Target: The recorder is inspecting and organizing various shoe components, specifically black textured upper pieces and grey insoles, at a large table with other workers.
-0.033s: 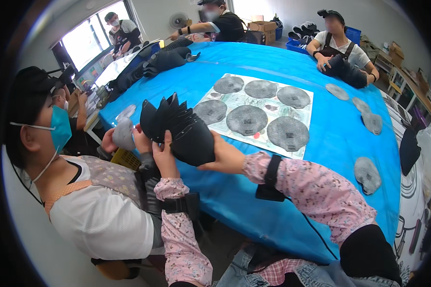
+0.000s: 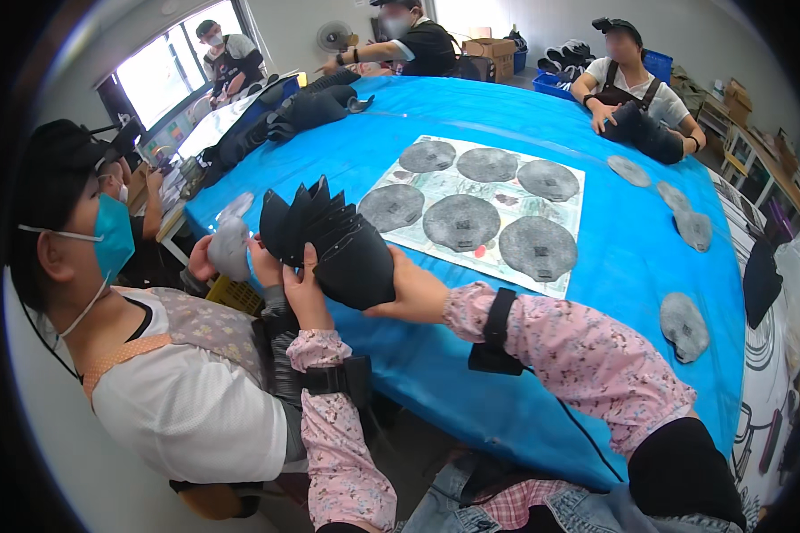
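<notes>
With twelve straight ahead of me, the blue table (image 2: 524,107) spreads from eleven to two o'clock. A co-worker (image 2: 182,391) is near ten. The board (image 2: 400,229), bearing six grey discs (image 2: 460,222), lies at twelve. The fanned black stack (image 2: 357,271), at eleven, is clamped between my two hands: left hand (image 2: 308,298) at its seven o'clock, right hand (image 2: 418,289) at four.
</notes>
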A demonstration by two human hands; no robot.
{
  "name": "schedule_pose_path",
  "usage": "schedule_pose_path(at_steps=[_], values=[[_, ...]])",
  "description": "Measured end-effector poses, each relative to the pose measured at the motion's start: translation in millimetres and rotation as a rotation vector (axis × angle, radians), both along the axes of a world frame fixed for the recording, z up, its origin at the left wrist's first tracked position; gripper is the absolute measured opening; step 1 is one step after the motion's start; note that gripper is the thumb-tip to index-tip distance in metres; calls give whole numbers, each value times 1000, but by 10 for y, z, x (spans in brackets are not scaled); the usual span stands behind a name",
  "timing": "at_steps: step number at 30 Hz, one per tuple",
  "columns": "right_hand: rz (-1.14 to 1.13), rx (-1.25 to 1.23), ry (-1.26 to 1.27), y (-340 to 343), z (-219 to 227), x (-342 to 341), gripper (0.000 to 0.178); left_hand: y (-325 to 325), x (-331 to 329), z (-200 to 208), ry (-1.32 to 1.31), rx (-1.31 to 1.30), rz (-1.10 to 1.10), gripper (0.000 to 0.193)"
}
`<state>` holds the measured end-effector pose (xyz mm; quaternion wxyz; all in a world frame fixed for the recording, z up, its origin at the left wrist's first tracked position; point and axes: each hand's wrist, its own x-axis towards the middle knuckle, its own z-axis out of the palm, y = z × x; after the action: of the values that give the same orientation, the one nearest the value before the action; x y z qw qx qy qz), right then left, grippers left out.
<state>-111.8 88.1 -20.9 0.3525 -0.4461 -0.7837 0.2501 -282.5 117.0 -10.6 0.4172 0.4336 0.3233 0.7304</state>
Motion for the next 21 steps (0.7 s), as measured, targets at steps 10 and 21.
schedule_pose_path(at_steps=[10, 21], values=[[-150, -9, -264, 48, -42, -194, 112, 14, -300, -196, -25, -170, 7, 41], [-130, -8, -196, 105, -126, -130, 114, -166, -215, -173, 102, -109, -231, 49]])
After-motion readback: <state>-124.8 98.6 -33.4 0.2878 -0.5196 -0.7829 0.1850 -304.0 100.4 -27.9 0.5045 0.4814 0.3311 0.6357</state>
